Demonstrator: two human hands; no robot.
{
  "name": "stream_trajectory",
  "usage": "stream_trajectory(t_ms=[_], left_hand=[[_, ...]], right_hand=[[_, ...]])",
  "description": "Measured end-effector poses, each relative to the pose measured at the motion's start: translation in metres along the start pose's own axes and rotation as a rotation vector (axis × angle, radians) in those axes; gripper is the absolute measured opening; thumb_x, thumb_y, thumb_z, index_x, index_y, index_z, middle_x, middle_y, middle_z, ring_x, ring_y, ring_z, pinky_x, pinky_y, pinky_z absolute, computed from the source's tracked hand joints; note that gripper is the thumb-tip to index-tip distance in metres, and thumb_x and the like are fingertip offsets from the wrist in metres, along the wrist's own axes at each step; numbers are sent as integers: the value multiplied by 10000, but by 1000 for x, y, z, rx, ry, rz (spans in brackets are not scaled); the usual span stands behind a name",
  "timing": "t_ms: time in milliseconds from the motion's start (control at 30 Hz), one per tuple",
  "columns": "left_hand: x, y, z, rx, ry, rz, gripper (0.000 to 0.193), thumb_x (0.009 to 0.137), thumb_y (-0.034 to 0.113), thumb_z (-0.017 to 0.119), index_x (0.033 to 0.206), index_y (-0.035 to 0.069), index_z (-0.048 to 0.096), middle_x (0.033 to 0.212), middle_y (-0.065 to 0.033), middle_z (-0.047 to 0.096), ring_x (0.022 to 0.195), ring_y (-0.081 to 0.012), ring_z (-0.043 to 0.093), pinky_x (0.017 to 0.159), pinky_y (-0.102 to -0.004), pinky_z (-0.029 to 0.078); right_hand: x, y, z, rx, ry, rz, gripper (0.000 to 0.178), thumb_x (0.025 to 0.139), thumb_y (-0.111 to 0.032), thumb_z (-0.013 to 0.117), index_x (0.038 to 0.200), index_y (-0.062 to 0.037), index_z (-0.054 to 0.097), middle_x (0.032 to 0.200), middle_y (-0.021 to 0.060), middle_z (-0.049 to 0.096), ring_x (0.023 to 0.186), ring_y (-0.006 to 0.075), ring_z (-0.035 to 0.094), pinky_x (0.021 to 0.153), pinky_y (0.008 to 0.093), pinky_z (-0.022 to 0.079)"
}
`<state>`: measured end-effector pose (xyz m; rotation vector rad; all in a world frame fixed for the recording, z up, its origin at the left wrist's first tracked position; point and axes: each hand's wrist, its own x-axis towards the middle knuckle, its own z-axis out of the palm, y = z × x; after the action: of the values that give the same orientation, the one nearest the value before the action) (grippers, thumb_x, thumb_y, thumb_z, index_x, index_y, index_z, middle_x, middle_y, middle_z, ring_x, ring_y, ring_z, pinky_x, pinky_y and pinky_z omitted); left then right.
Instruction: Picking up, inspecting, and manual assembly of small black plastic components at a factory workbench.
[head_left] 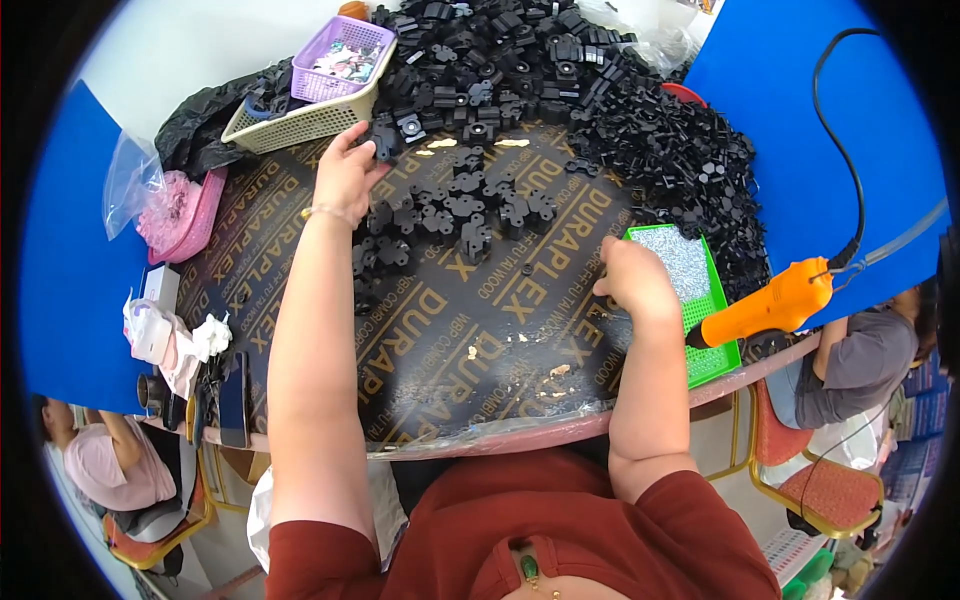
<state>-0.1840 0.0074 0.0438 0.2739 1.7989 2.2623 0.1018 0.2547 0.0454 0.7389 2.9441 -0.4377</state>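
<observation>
My left hand (348, 178) reaches to the far left of the table, its fingers apart. Its fingertips are beside the beige basket (300, 128) and next to loose black plastic parts (410, 127); I see nothing held in it. My right hand (637, 277) hovers at the left edge of a green tray (722, 325), fingers curled in. Whatever those fingers hold, if anything, is hidden. Small silvery screws (672, 258) fill the tray's far section. Between my hands lies a loose group of flat black lobed parts (470, 205).
An orange electric screwdriver (775, 303) hangs by its cord over the tray's right side. A large heap of black parts (500, 60) covers the back. A purple basket (340, 55) stacks on the beige one. A pink basket (195, 225) and a phone (235, 400) lie left. Blue partitions (800, 120) flank the table.
</observation>
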Motion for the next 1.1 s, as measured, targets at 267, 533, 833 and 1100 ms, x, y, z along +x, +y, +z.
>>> stream_trajectory(t_ms=[267,533,833,1100], left_hand=[[-108,8,10,-866,-134,-244,405,1003,214,533,1250,-99,462,1237,-282,484,1210,-433,518,1031,-431,532],[-154,-36,17,-707,-348,-282,426,957,176,586,1314,-37,490,1212,-203,610,1147,-343,617,961,-424,559],[-161,-45,21,-631,-408,-326,432,938,73,549,1359,15,466,1237,-152,611,1117,-278,637,958,-415,541],[-165,-48,21,-603,-458,-282,485,911,124,616,1368,84,462,1261,-153,587,1128,-245,616,960,-412,532]], right_hand=[[29,-15,49,-83,117,-147,140,718,3,666,858,-12,671,906,201,656,929,387,645,817,463,524],[21,-47,25,424,289,-272,176,799,-101,693,950,-11,677,919,143,682,852,253,672,802,327,527],[10,-76,34,1610,-119,-328,354,909,-15,639,1253,-7,558,1036,77,672,955,136,647,822,258,509],[8,-77,39,1792,-289,-351,417,866,5,689,1265,-31,570,1072,79,663,982,157,649,864,297,532]])
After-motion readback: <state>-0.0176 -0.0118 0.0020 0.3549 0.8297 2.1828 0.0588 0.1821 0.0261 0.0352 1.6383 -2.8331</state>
